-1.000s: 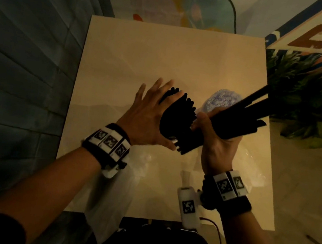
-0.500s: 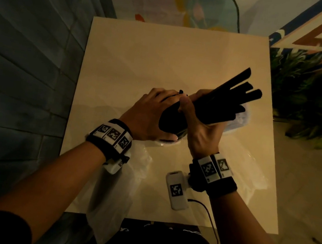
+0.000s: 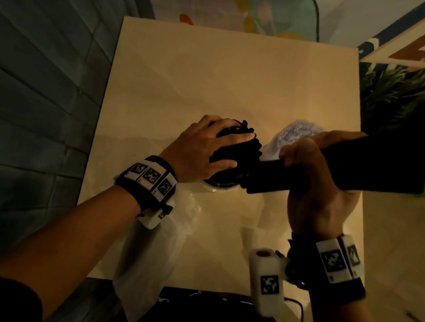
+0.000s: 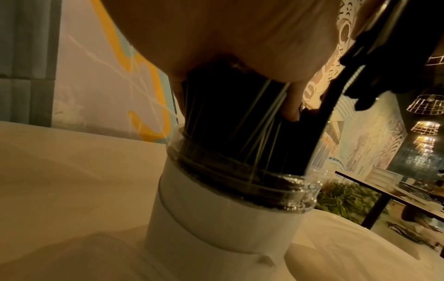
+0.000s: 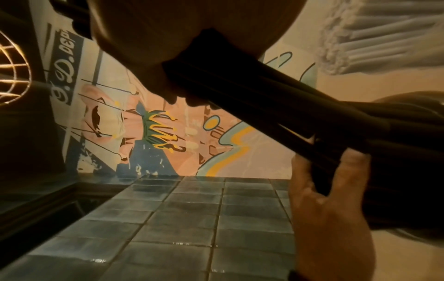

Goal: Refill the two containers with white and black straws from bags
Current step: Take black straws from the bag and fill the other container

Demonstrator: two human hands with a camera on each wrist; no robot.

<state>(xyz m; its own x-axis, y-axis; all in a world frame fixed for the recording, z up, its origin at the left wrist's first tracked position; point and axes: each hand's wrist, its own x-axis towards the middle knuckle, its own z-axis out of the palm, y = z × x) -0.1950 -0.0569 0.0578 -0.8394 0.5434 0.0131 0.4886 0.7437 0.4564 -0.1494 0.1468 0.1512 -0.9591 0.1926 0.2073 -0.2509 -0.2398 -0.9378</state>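
A white container with a clear rim [image 4: 216,218] stands mid-table, packed with upright black straws [image 4: 228,114]. My left hand [image 3: 224,146] lies over their tops, fingers and thumb curled round the bunch. My right hand [image 3: 311,169] grips a thick bundle of black straws [image 3: 369,166] tilted low. Its near end points at the container and its far end sticks out past the table's right edge. The right wrist view shows this bundle [image 5: 276,106] running toward my left hand [image 5: 331,190]. White straws [image 3: 296,137] stand in a second container, mostly hidden behind my right hand.
The beige table [image 3: 231,76] has a tiled wall on its left and a mural behind. A crumpled clear plastic bag [image 3: 150,247] hangs over the near edge by my left wrist. More plastic [image 3: 260,222] lies near my right wrist. Green plants [image 3: 404,106] stand to the right.
My left hand went from spread beside the potted straws to curled over their tops. My right hand swung its bundle out to the right and lowered it flatter, uncovering the white straws.
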